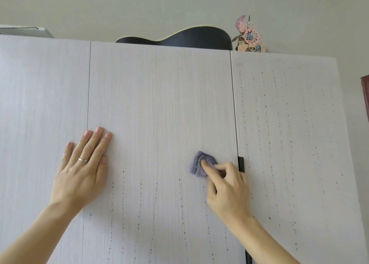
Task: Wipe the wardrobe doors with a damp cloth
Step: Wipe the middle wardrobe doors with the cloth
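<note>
Here's the right hand (227,185) on the middle door (159,94), forefinger pressing down on a bunched purple cloth (197,163), the other fingers curled round its near edge. The cloth sits flat against the panel at the right side of that door, just left of the black handle (241,163). Over on the left, the left hand (81,169) lies palm-flat, fingers straight and holding nothing, straddling the seam between the left door (40,94) and the middle one, bracing by the look of it. Progress? Above the cloth the middle door looks free of marks. Below it, lines of dark specks run down the panel. The right door (283,124) is speckled from near its top to the bottom, seemingly untouched. The left door shows no specks; whether it was wiped, I cannot tell. I'd call this under halfway.
</note>
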